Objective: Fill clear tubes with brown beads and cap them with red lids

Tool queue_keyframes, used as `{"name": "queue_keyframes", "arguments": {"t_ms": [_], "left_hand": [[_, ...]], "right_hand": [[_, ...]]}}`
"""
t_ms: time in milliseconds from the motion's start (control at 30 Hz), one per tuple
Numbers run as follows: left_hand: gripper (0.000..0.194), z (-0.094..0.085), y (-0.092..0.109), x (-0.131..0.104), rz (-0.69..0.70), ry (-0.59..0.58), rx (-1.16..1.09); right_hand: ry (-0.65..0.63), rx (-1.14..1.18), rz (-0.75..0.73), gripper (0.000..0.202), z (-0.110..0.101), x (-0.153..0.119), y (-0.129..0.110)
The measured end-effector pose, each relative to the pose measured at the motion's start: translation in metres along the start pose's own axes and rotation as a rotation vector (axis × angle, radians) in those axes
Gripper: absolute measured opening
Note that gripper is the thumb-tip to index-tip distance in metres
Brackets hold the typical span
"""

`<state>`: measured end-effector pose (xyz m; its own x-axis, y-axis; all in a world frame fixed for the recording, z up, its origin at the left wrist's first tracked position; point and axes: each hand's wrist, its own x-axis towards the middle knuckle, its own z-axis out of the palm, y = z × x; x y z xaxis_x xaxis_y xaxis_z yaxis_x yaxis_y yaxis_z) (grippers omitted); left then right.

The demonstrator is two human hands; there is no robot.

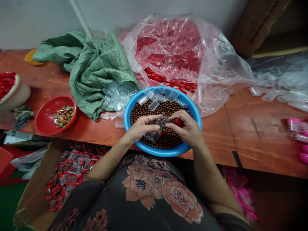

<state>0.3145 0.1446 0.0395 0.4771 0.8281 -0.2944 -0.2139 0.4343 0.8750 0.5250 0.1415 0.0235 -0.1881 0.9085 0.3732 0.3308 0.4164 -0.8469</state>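
Observation:
Between my hands is a small clear plastic container (pixel 162 121) with round brown balls inside. My left hand (pixel 140 129) is closed on its left side, thumb below and fingers above. My right hand (pixel 190 131) pinches at its right end, and a red piece (pixel 178 122) shows in the gap between thumb and forefinger; whether it is gripped is unclear. Both hands are over a blue basin (pixel 163 153) of brown balls (pixel 171 141). Empty clear containers (pixel 154 105) lie on the balls at the far side. Under my left hand is another clear container (pixel 153 136), partly hidden.
Left of the basin are a red bowl (pixel 40 120) of wrapped sweets and a green sack (pixel 96 73). Behind it lies a clear bag (pixel 216 64) of red pieces. A cardboard box (pixel 36 186) below the table (pixel 216 128) holds filled, red-capped containers (pixel 72 166).

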Motion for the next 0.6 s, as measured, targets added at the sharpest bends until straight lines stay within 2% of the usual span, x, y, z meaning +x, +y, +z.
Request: {"name": "queue_keyframes", "arguments": {"t_ms": [233,333,400,467,600], "left_hand": [[0.05,-0.001,0.0015,-0.0047,0.006,0.023,0.035],[0.051,-0.0009,0.0016,-0.0062,0.029,0.014,0.029],[0.05,-0.0009,0.0012,-0.0067,0.044,0.013,0.031],[0.05,-0.0012,0.0009,-0.0069,0.051,0.018,0.042],[0.05,-0.0034,0.001,-0.0074,0.046,0.028,0.066]], "right_hand": [[-0.033,0.011,-0.033,0.015,-0.0025,-0.0013,0.0011],[-0.037,0.0,-0.023,0.043,-0.0031,-0.0037,0.0032],[-0.067,-0.013,-0.048,0.053,-0.0029,-0.0046,0.0035],[-0.089,-0.031,-0.081,0.048,-0.0023,-0.005,0.0028],[-0.051,-0.028,-0.073,0.034,-0.0009,-0.006,0.0023]]}}
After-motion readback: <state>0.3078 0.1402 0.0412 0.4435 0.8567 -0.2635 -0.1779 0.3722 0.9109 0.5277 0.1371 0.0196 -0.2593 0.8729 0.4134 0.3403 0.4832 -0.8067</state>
